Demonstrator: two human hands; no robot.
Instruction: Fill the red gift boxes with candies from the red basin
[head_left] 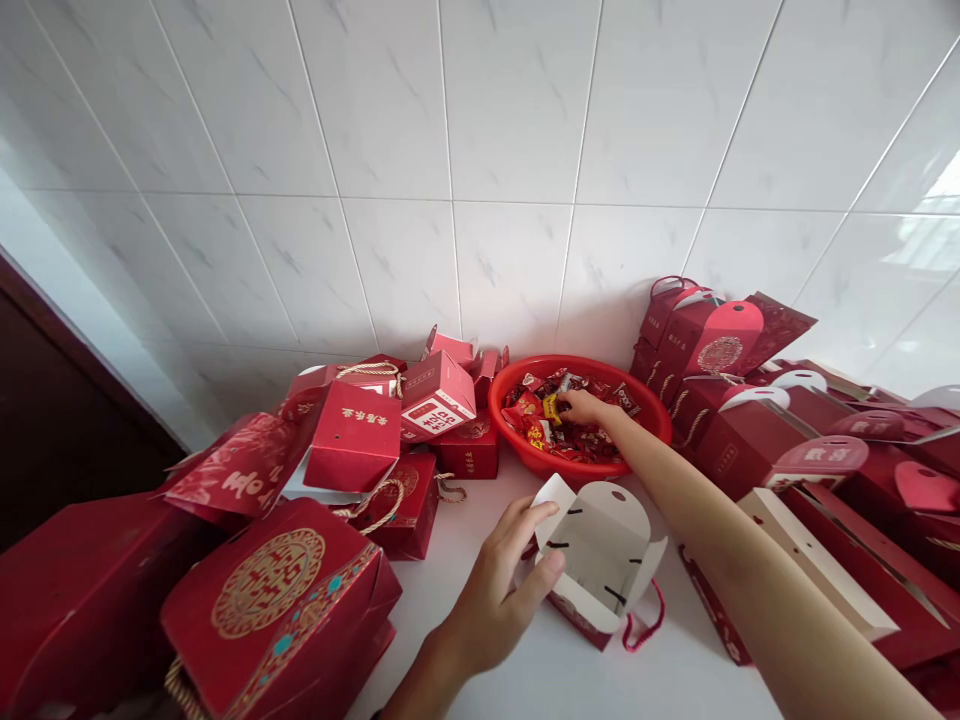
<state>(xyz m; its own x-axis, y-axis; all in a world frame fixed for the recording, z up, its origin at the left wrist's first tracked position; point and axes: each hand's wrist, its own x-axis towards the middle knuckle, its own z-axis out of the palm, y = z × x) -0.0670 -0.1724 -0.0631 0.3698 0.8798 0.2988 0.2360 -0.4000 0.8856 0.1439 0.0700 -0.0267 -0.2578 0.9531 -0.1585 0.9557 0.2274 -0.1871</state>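
Note:
My left hand (499, 590) grips the left side of an open candy box (600, 555), with its fingers on a raised white flap and its thumb at the near edge. The box is red outside and white inside, and black cord ends poke through its walls. Over the red plastic basin (664, 425), my right hand (589, 407) reaches in among wrapped candies (592, 440). Its fingertips are closed at a small yellow-wrapped candy (552, 409). Part of the right hand's grip is hidden by the hand itself.
Closed red boxes (285, 590) with rope handles are heaped on the left. More red boxes (720, 340) and open ones (817, 560) crowd the right. A pink cord (649, 620) hangs from the open box onto the white table (465, 520). Behind stands a tiled wall (510, 270).

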